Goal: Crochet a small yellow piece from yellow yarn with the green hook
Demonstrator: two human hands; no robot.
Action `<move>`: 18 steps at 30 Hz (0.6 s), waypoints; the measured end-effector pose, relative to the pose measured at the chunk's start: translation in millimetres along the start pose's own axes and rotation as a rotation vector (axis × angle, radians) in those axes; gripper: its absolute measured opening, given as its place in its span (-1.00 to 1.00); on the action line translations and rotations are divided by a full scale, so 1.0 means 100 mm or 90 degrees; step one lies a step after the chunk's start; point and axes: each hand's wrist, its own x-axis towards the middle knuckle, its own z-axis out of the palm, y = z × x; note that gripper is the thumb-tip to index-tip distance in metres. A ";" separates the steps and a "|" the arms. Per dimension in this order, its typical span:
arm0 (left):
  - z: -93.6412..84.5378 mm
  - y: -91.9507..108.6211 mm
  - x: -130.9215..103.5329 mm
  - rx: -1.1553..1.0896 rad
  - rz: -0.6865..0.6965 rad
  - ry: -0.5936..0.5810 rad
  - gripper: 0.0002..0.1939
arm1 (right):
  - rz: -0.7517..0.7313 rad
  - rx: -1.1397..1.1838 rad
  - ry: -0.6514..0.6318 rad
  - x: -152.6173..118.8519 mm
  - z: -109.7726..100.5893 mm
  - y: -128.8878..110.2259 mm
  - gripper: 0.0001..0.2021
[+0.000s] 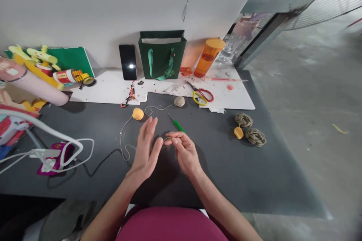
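Yarn (167, 139) is curving above the dark table (226, 173); we are pinching it in our right hand (186, 151) and holding our left hand (145, 151) loosely spread, its thumb near the yarn.

Two hands (144, 150) (186, 153), two cord bundles (243, 120) (255, 137), two yarn balls (138, 113) (179, 101), one small yellow piece (238, 132), one pair of scissors (197, 90), one green-handled tool (178, 125), one phone (128, 62), one green bag (161, 58) and one orange bottle (208, 59) are counted.

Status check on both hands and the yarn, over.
Left hand open, thumb near the yarn. Right hand pinching the yarn. Green-handled tool lying just beyond right hand, possibly in the way.
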 end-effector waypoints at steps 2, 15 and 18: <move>0.16 -0.06 0.03 -0.114 -0.041 -0.051 -0.44 | -0.030 -0.008 0.019 0.00 0.00 0.01 -0.74; 0.04 -0.02 0.25 -0.910 -0.147 0.117 -0.63 | -0.014 0.020 0.076 0.03 0.04 0.04 -0.70; 0.12 0.02 0.23 -0.667 0.024 0.162 -0.60 | -0.007 0.027 0.081 0.02 0.05 0.04 -0.69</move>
